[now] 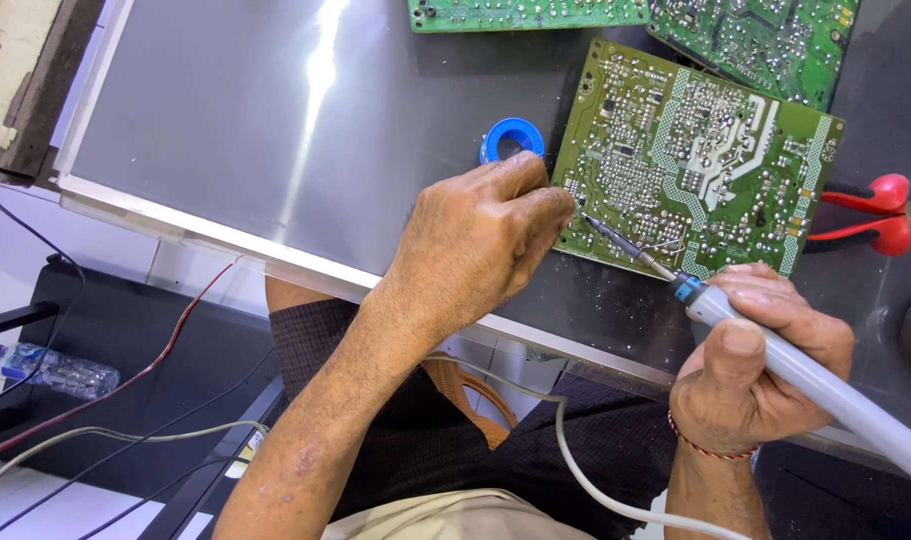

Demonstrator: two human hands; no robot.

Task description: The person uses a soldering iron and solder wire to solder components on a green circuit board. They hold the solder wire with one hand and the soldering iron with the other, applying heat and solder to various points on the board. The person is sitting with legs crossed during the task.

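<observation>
A green circuit board lies solder side up on a grey metal worktop. My right hand grips a grey soldering iron, and its tip rests on the board's near left corner. My left hand sits at the board's left edge with fingers pinched together right beside the iron's tip; whether they hold thin solder wire is hidden. A blue solder spool stands just behind that hand.
Two more green boards lie at the far edge. Red-handled pliers rest to the right of the board. Below the worktop are red, black and grey cables, a plastic bottle and a wicker seat.
</observation>
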